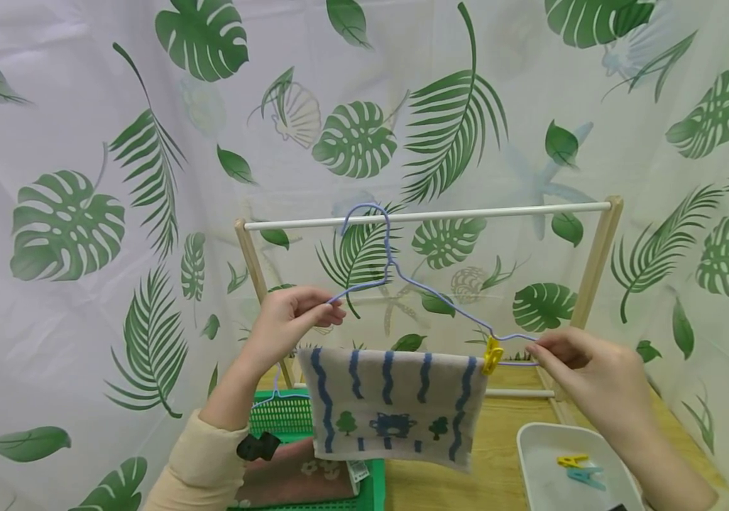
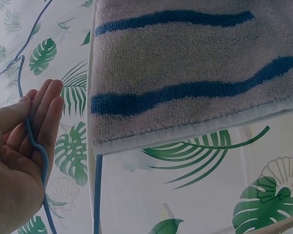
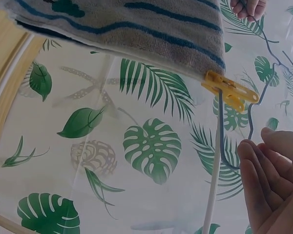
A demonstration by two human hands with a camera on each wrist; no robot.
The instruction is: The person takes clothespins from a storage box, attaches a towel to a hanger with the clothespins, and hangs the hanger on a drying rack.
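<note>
A purple-blue wire hanger [image 1: 431, 289] is held up between both hands, its hook overlapping the rack's rod in the head view. My left hand [image 1: 290, 319] pinches the hanger's left shoulder between thumb and fingers. At its right end, my right hand [image 1: 584, 369] grips the wire with thumb and fingertips. A small grey towel [image 1: 396, 397] with wavy blue stripes drapes over the hanger's bottom bar. One yellow clothespin [image 3: 230, 91] clamps the towel's top corner nearest the right hand. No clip shows at the towel's left corner [image 2: 105, 141].
Behind the hanger stands a wooden rack with a white rod [image 1: 498, 212]. Below left, a green basket [image 1: 373, 490] holds a pink cloth [image 1: 294, 475] and another hanger [image 1: 277, 392]. A white tray [image 1: 533, 461] at lower right contains a yellow clothespin [image 1: 571, 460] and a blue one [image 1: 586, 477].
</note>
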